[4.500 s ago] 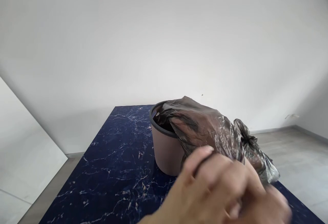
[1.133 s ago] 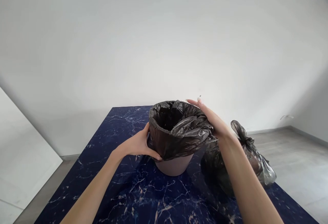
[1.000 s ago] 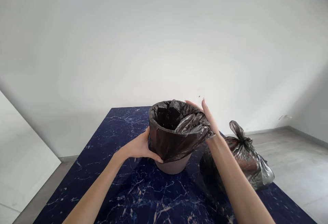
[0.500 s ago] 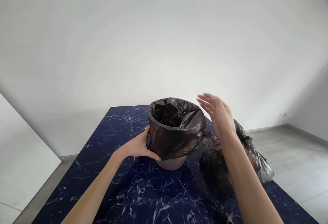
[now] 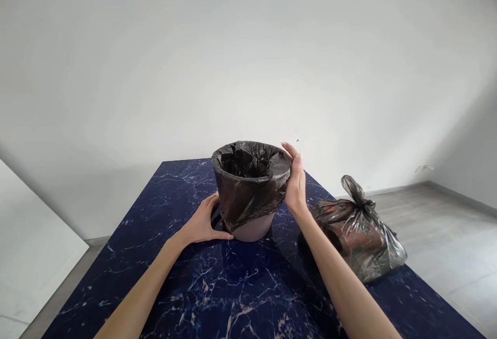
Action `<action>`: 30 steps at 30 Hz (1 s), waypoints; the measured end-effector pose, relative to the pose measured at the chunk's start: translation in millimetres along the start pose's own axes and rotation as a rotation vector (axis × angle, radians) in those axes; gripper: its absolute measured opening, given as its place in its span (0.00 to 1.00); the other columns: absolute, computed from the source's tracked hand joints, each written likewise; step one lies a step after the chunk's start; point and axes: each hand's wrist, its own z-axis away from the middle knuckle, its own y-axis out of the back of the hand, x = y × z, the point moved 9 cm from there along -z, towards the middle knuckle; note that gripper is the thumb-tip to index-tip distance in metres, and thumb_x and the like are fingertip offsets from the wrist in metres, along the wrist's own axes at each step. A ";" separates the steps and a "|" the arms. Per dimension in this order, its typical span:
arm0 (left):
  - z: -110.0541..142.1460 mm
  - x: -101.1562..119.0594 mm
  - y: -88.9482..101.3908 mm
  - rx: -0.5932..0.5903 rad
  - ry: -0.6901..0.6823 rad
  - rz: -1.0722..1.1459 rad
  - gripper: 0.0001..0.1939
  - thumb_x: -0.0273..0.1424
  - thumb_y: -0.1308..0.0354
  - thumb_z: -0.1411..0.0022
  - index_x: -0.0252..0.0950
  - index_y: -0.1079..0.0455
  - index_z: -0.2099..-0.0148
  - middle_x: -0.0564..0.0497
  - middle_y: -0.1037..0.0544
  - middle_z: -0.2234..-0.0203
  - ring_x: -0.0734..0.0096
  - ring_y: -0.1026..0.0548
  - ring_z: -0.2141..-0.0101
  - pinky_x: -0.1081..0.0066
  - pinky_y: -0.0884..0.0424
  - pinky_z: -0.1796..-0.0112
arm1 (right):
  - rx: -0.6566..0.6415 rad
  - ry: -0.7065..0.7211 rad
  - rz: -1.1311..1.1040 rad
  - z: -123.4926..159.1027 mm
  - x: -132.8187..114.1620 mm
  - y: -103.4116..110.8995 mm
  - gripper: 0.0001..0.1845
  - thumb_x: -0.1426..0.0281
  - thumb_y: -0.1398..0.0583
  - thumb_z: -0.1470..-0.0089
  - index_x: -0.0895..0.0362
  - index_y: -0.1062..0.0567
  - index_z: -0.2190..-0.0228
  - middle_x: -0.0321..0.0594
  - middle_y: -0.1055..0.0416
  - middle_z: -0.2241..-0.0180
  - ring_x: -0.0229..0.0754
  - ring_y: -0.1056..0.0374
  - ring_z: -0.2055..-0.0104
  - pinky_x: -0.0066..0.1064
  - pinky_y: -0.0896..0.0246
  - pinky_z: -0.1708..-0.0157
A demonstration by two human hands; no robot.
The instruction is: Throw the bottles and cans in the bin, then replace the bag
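Note:
A small pinkish bin (image 5: pixel 252 229) stands on a dark blue marbled table (image 5: pixel 186 282). A black bin liner (image 5: pixel 248 186) is folded over its rim and hangs down the outside. My left hand (image 5: pixel 202 223) is curled round the bin's lower left side, thumb forward. My right hand (image 5: pixel 295 182) presses against the liner at the right of the rim, fingers together and upright. A tied, filled black rubbish bag (image 5: pixel 359 233) lies on the table to the right of my right forearm.
A white wall rises behind the table. Grey floor (image 5: pixel 446 235) shows to the right, beyond the table's right edge. A white panel (image 5: pixel 34 256) leans at the lower left.
My right hand has come back from the air onto the liner at the bin's right rim. The left hand has slid lower on the bin. The liner sits smoother round the rim.

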 end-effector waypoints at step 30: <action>-1.9 -5.3 0.1 0.079 0.046 0.078 0.66 0.59 0.23 0.53 0.44 0.48 0.20 0.35 0.41 0.25 0.21 0.41 0.29 0.31 0.35 0.35 | -0.408 0.287 0.374 2.7 -94.5 -35.2 0.17 0.57 0.35 0.33 0.50 0.20 0.48 0.41 0.19 0.45 0.50 0.31 0.34 0.52 0.42 0.30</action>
